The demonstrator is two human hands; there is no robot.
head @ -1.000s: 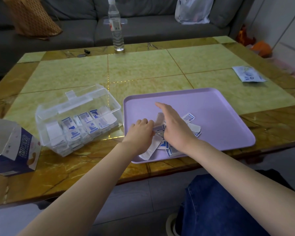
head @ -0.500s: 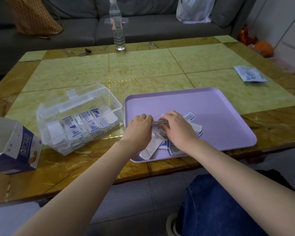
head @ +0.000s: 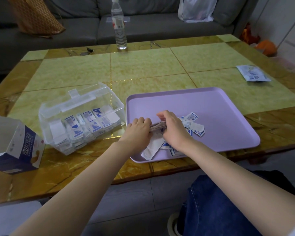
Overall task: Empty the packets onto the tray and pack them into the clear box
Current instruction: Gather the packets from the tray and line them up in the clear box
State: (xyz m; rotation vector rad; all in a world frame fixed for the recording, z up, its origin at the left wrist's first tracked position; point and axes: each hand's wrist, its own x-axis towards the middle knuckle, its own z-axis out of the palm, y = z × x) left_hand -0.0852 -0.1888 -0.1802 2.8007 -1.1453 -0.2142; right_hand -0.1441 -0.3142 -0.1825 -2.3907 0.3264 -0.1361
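Now the right hand (head: 173,129), flat a second ago, and the left hand (head: 140,127) grip a gathered stack of packets (head: 157,128) over the tray (head: 220,116), probably ready for the clear box (head: 80,106) just beside it

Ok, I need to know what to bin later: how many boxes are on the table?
2. The clear box stands left of the purple tray; an opened cardboard carton lies at the near-left edge of the table. None seems hidden.
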